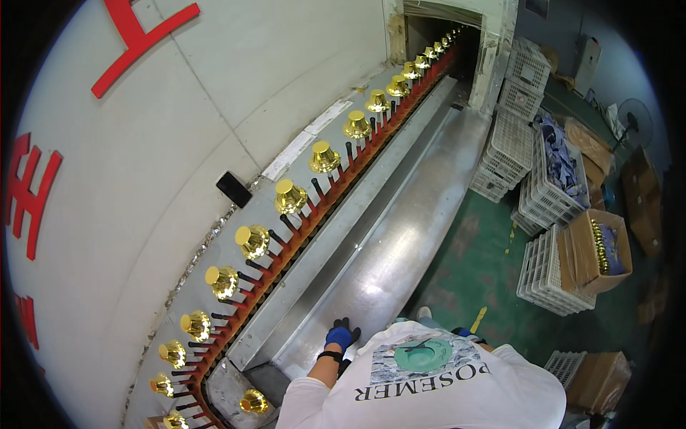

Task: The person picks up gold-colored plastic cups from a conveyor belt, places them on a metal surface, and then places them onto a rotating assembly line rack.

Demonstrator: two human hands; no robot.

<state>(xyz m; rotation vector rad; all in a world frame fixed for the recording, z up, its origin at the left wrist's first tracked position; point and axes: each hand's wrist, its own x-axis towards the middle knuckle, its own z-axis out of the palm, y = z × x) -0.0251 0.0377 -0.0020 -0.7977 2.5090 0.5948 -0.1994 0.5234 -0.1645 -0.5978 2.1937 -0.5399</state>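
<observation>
My left hand (343, 334), in a blue and black glove, rests on the shiny metal bench (400, 236). Its fingers are spread and hold nothing. Beyond the bench runs a curved conveyor with red and black spindles (315, 187). Gold bell-shaped cups (290, 196) stand along it in a row. Nearest to my left hand, a single gold cup (254, 401) sits on the metal at the conveyor's bend. Of my right hand (468, 334), only a bit of blue glove shows past my white shirt, with the fingers hidden.
A black phone (234, 189) lies by the wall behind the conveyor. The cup row runs into a dark wall opening (464, 53). At right are stacked white crates (511, 143), a crate of purplish items (561, 161), an open carton (600, 250) holding gold pieces and a fan (634, 121).
</observation>
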